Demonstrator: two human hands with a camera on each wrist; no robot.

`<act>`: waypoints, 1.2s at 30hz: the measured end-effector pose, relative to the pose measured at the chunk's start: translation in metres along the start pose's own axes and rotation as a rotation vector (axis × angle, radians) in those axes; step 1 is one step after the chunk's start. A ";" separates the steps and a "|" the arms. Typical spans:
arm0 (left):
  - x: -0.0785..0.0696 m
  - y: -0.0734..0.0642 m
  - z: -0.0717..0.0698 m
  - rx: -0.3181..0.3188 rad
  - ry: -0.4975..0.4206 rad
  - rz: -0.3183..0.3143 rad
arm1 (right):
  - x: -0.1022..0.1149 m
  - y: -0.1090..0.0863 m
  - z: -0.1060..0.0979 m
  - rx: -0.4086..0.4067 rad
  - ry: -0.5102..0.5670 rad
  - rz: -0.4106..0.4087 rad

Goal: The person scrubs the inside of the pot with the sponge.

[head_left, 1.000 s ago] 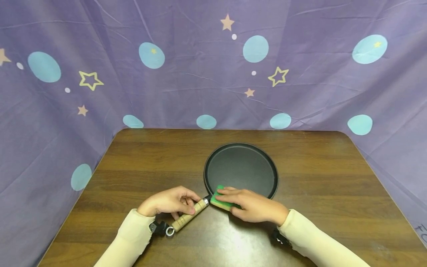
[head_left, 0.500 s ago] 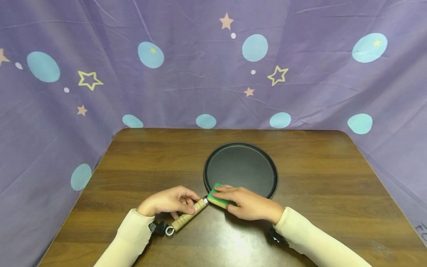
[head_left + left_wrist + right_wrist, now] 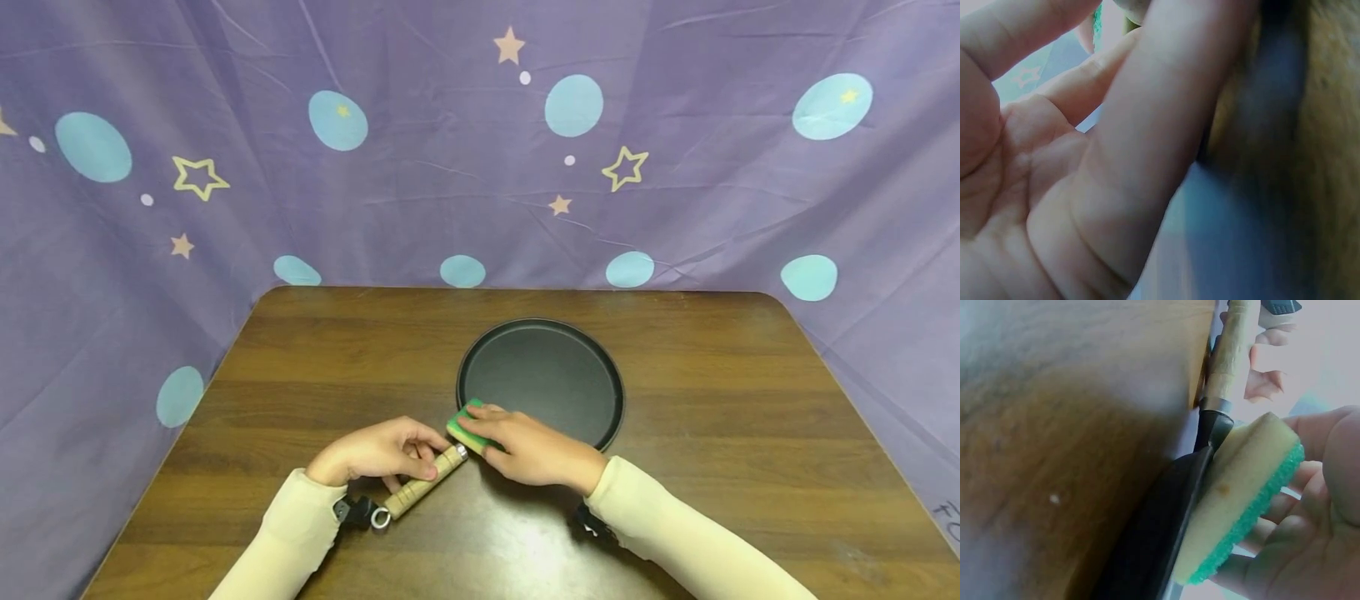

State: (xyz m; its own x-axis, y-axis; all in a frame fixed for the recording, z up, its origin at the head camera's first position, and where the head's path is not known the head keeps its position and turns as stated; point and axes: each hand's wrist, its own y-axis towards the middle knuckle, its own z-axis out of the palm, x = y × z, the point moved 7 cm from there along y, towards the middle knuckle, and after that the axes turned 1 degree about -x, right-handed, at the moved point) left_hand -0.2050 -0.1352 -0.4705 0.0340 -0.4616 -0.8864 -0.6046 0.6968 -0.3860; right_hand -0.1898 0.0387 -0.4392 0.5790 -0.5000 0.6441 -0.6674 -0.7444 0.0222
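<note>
A round black frying pan [image 3: 543, 375] lies on the table, its pale wooden handle [image 3: 426, 485] pointing toward the front left. My left hand [image 3: 382, 454] holds that handle between thumb and fingers; in the left wrist view, the palm and fingers mostly hide it. My right hand [image 3: 536, 446] grips a yellow sponge with a green scouring side [image 3: 1241, 500], thumb at its near edge and fingers over the green top. The sponge's yellow side faces the pan, at the rim by the handle joint. Part of the pan's near rim is hidden under the right hand.
The brown wooden table [image 3: 337, 350] extends around the pan on all sides. A purple curtain [image 3: 450, 150] with stars and blue ovals hangs behind and beside it. A metal ring [image 3: 380, 517] ends the handle, close to the black left wrist strap [image 3: 357, 512].
My right hand has slid the sponge left and slightly away from me along the pan's near rim toward the handle joint. The left hand and pan stay in place.
</note>
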 end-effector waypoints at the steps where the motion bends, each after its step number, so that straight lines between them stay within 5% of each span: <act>1: 0.000 0.000 0.000 -0.003 0.001 -0.002 | 0.000 0.001 0.000 -0.002 0.002 0.005; 36: -0.002 -0.001 0.000 0.006 -0.007 0.011 | -0.011 0.038 -0.005 -0.072 0.038 0.147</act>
State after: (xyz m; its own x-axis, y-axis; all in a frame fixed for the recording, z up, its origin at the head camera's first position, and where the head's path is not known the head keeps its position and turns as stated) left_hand -0.2043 -0.1346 -0.4684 0.0326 -0.4504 -0.8922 -0.6003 0.7049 -0.3778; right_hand -0.2239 0.0184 -0.4421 0.4555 -0.5827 0.6731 -0.7761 -0.6303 -0.0203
